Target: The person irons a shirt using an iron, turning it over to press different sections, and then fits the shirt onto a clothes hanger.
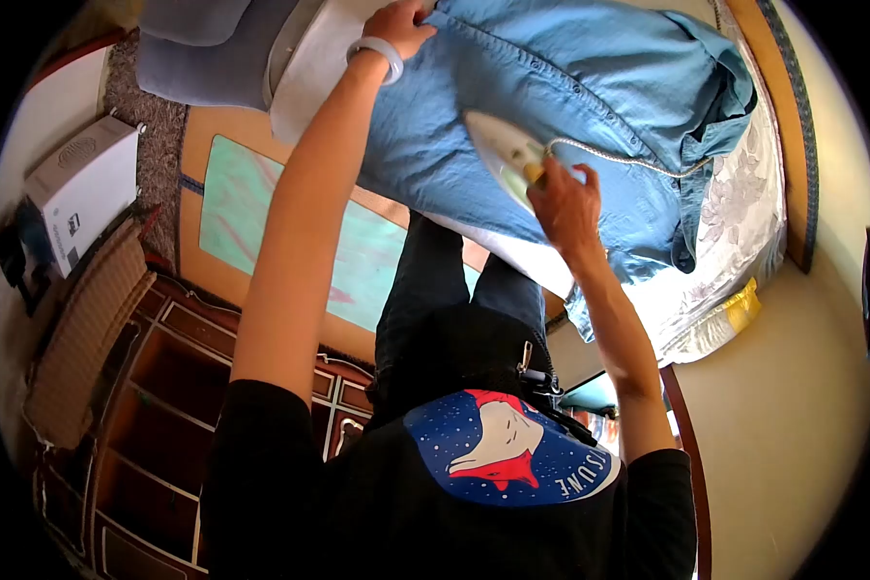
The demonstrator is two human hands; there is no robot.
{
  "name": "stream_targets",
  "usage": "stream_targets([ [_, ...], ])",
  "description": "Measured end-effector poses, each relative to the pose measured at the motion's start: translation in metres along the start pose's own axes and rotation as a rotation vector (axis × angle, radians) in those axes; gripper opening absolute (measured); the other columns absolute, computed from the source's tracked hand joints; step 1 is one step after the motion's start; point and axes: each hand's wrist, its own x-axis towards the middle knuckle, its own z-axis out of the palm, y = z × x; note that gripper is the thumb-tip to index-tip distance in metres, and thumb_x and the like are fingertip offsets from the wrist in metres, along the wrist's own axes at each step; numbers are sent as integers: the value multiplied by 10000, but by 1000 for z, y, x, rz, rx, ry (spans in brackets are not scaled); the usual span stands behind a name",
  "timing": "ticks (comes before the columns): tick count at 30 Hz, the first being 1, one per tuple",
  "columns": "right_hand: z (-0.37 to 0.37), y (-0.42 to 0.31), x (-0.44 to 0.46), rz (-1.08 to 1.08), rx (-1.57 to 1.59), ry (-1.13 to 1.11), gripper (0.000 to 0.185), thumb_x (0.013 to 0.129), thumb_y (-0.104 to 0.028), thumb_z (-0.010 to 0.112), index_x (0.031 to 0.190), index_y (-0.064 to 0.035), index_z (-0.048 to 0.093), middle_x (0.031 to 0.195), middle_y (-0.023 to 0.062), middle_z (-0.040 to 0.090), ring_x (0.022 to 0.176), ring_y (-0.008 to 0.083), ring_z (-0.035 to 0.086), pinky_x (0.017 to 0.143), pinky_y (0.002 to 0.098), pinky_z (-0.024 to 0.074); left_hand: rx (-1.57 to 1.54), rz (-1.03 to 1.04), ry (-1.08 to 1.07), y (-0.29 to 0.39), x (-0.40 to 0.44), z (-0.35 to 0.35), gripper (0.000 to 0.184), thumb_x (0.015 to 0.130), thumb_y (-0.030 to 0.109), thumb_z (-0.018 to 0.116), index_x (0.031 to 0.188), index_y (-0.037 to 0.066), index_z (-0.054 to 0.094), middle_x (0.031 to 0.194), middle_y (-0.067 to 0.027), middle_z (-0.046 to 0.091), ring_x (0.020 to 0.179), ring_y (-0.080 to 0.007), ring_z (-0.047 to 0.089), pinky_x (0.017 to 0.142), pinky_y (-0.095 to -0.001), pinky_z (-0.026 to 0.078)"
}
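Note:
A blue button-up shirt lies spread over a white-covered surface, its row of buttons running diagonally. My right hand is wrapped round the handle of a clothes iron, which rests on the shirt with its tip toward the upper left. From the iron a braided cord trails right across the fabric. At the shirt's far left edge, my left hand, with a pale bangle on the wrist, pinches the cloth near a seam. Its fingertips are partly hidden.
A white patterned cover drapes the right side, with a yellow-and-white packet by its edge. Grey cushions sit upper left. A white box stands at left, and a dark wooden cabinet is below it. A green marbled mat lies on the floor.

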Motion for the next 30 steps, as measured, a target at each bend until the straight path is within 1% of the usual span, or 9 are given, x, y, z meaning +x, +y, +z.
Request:
stream_targets([
  [1,4,0,8,104,-34,-20,306,747,-169,654,1010,-49,553,825,124,672,730,252,635,908,391,379,-53,11,68,1,3,-4,216,715,215,675,822,48,589,756,-138,633,744,-301,621,678,-402,495],
  [3,6,-1,27,127,-62,117,282,750,-167,654,983,-48,550,805,126,667,720,272,633,915,389,377,-277,-162,-82,14,2,-26,207,730,208,675,819,48,579,770,-139,641,748,-283,626,687,-383,494],
  [6,0,-4,58,163,-127,147,238,727,-133,683,882,-65,515,806,134,654,730,292,635,895,404,395,-230,-2,-14,-8,13,-10,225,738,211,681,846,52,563,763,-132,639,727,-273,626,664,-373,496],
  [12,2,0,50,-54,-84,-34,208,755,-139,641,889,-58,504,776,136,636,742,288,638,914,410,406,-352,-112,0,-10,9,-2,247,769,206,671,916,62,534,769,-133,636,731,-276,625,662,-375,488],
  [18,15,-19,13,-290,-44,-164,110,799,-113,556,870,-56,495,702,117,599,644,276,632,932,415,420,-260,1,160,-18,10,12,251,795,228,664,938,72,530,775,-133,630,740,-287,623,674,-383,488],
  [21,10,-14,-2,-263,-52,-165,97,799,-108,554,853,-58,492,674,111,600,628,276,627,918,404,426,-250,-43,164,-13,8,11,266,801,245,663,950,72,528,791,-134,633,747,-293,620,679,-379,486],
  [27,-28,16,-33,367,-109,-150,244,748,-237,657,908,-62,596,699,144,641,621,298,616,835,372,437,-342,24,179,2,-17,-1,260,812,243,640,966,49,562,816,-149,649,752,-293,623,677,-383,483],
  [28,-31,24,-38,505,-142,-160,325,745,-291,672,959,-56,604,720,166,645,662,317,620,788,394,457,-314,-18,73,-3,-22,-5,461,756,408,699,1016,40,603,972,-107,650,894,-271,619,800,-348,469],
  [30,-38,33,-40,790,-7,-112,389,758,-358,657,974,-40,599,756,183,658,788,335,642,750,432,474,-227,-3,-12,-11,-32,-10,472,763,423,693,1025,42,599,950,-105,653,880,-253,621,800,-347,467],
])
